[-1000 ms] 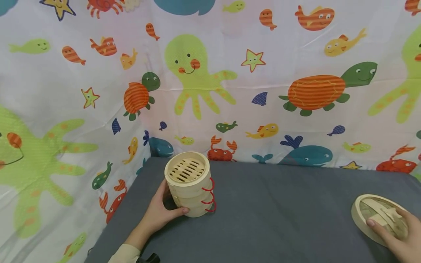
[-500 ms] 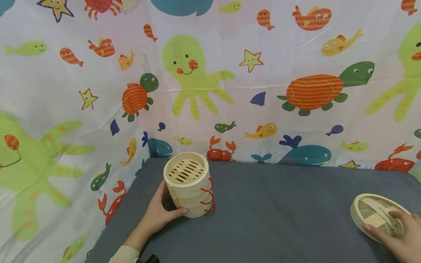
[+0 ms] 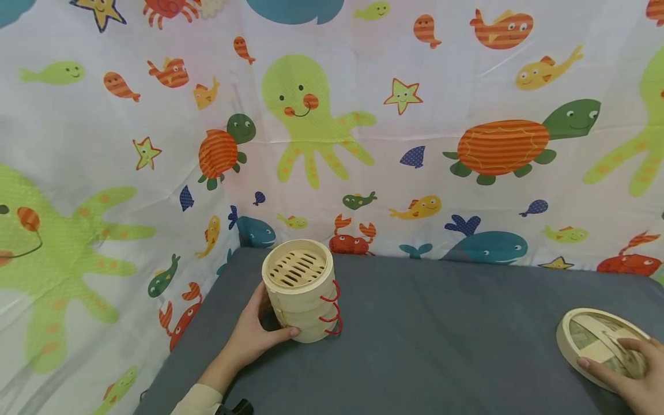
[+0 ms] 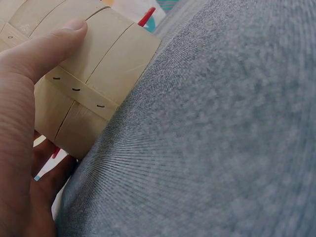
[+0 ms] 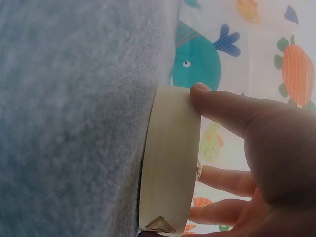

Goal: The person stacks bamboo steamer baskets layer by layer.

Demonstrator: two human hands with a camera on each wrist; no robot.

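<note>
A round bamboo steamer (image 3: pixel 302 302) of stacked tiers stands upright at the left of the table, its slatted top uncovered and red loops on its right side. My left hand (image 3: pixel 254 334) grips its lower left side, the thumb pressing the front wall in the left wrist view and the other fingers behind it. Far to the right, the woven steamer lid (image 3: pixel 593 350) lies top up on the cloth. My right hand (image 3: pixel 635 374) holds it from above, thumb on the near rim and a bent finger by the handle strip. In the right wrist view, more fingers reach the lid's far side.
Dark grey cloth (image 3: pixel 425 328) covers the table between the steamer and the lid. A white curtain (image 3: pixel 353 69) printed with sea animals hangs along the back and left edges of the table.
The fingers of my right hand have bent and shifted slightly on the lid. My left hand and the steamer stay in place; the head view sways a little.
</note>
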